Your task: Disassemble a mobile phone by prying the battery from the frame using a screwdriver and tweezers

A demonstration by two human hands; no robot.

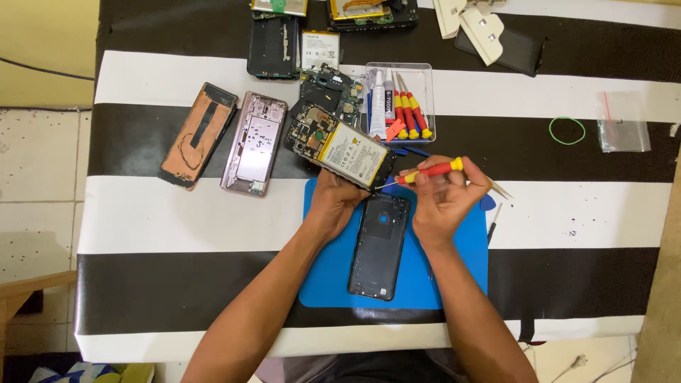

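Head view: opened phone [340, 147] (battery exposed) tilted in left hand [333, 202]

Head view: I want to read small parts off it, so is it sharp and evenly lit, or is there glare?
Head view: even, soft light with faint shadows; the opened phone in the left hand and the screwdriver in the right hand look fairly sharp; mild glare on the clear tray; table edges bow slightly.
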